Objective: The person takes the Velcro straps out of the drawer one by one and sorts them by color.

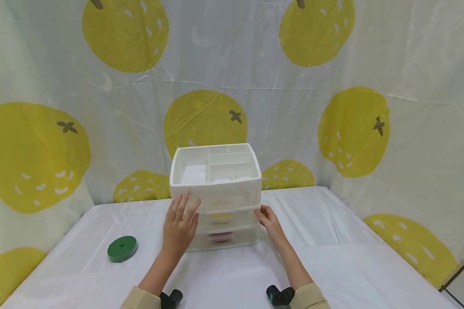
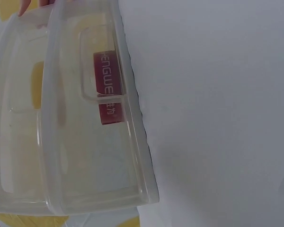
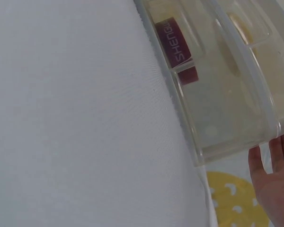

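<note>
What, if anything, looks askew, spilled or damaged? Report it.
Nothing stands out: the drawer unit stands upright, its drawers look closed, and no spill or damage shows. The green round object lies flat on the white cloth.

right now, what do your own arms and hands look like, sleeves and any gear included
Both the left hand and right hand are bare, without gloves. The left sleeve and right sleeve are plain beige. A black, rounded device shows beside each cuff: the left device and the right device. I can see no cables.
</note>
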A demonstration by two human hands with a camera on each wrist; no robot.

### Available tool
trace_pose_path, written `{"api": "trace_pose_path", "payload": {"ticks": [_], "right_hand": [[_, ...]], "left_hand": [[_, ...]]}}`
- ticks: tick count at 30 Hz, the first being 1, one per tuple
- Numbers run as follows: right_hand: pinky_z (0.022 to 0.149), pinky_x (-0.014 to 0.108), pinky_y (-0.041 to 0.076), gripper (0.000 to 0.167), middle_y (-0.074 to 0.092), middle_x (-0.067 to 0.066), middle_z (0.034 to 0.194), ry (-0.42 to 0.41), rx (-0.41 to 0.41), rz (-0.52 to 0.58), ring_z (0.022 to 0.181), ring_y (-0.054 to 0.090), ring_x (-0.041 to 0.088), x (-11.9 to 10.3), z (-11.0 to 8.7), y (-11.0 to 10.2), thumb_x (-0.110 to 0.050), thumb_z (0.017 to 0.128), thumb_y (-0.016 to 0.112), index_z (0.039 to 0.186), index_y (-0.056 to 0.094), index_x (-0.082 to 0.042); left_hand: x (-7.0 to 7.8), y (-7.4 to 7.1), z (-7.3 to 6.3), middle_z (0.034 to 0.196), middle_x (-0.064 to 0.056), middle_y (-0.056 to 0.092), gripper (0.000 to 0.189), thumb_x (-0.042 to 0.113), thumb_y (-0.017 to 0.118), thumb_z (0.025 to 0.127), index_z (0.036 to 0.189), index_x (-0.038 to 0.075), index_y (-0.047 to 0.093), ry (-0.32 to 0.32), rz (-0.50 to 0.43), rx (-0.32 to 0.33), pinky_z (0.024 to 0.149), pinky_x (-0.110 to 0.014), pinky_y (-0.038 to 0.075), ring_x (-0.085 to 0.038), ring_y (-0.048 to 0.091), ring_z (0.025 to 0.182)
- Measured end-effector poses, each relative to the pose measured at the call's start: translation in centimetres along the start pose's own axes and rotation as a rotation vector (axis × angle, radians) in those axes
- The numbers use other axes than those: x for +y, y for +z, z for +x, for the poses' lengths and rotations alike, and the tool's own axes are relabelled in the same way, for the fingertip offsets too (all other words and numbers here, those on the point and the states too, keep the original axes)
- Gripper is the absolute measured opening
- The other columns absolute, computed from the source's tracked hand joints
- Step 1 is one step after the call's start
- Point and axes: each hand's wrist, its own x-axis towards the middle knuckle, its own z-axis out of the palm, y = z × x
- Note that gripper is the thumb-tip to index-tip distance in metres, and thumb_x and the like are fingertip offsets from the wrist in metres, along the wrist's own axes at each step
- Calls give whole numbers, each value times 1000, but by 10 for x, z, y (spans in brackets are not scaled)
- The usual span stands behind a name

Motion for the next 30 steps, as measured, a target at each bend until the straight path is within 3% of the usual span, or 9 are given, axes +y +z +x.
{"api": "trace_pose_path", "payload": {"ticks": [5, 11, 18, 30], "right_hand": [[100, 43, 35, 40, 49, 18, 123, 77, 5, 1, 102, 48, 8, -5, 0, 1, -24, 95, 44, 125, 41, 2], [102, 49, 33, 38, 47, 18, 121, 77, -7, 31, 105, 45, 11, -4, 1, 0, -20, 96, 38, 124, 40, 5], [104, 49, 30, 39, 44, 20, 127, 69, -13, 74, 122, 39, 26, 0, 3, 0, -23, 97, 36, 124, 40, 5], [103, 49, 31, 48, 43, 20, 126, 73, -20, 70, 122, 38, 32, 0, 3, -1, -33, 100, 26, 127, 37, 6]], "left_hand": [[5, 2, 0, 115, -14, 57, 26, 19, 41, 95, 102, 9, 63, 42, -29, 55, 91, -41, 41, -32, 51, 105], [13, 5, -1, 105, -7, 62, 26, 20, 43, 95, 104, 7, 64, 153, -8, 43, 88, -39, 42, -25, 56, 97], [20, 11, -1, 101, -6, 61, 29, 19, 38, 96, 109, 6, 61, 290, 27, -39, 89, -33, 44, -21, 57, 95], [29, 15, 2, 103, -6, 60, 40, 14, 20, 99, 115, 6, 56, 374, 138, -135, 88, -30, 46, -19, 58, 95]]}}
